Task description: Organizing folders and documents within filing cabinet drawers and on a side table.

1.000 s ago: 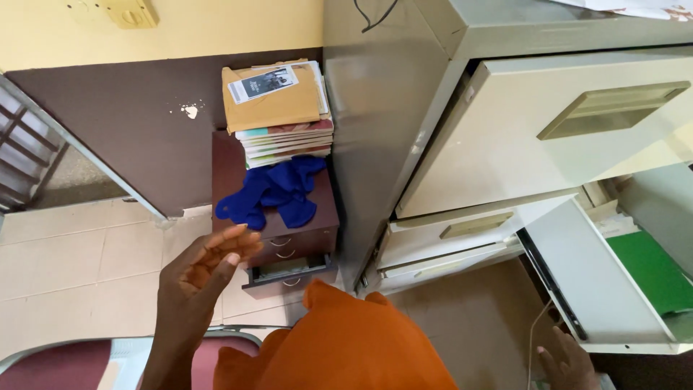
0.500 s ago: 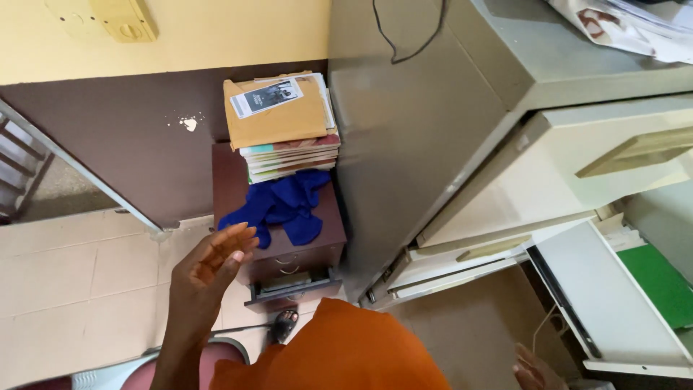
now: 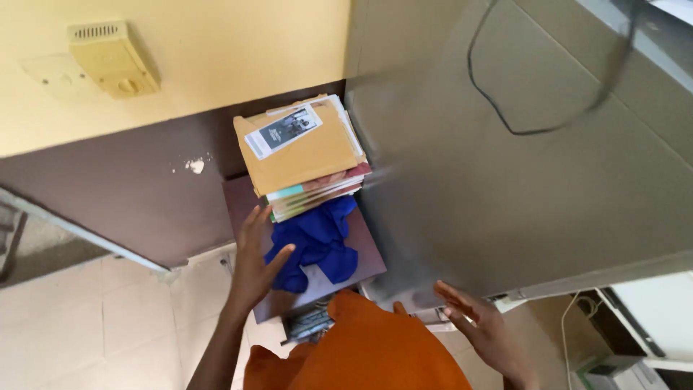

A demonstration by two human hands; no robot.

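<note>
My left hand hovers open, fingers spread, just left of a crumpled blue cloth lying on a small dark brown cabinet. A stack of books and folders topped by a tan envelope sits at the cabinet's back, against the wall. My right hand is open low at the right, beside the base of a tall grey metal filing cabinet. It holds nothing. My orange clothing fills the bottom centre.
A dark cable loops down the filing cabinet's side. A cream wall box is mounted on the yellow wall at upper left. Pale floor tiles lie at lower left. An open drawer front shows under the brown cabinet.
The view has swung left and closer to the small cabinet. My left hand has moved up next to the blue cloth, and my right hand has come into view by the filing cabinet's base.
</note>
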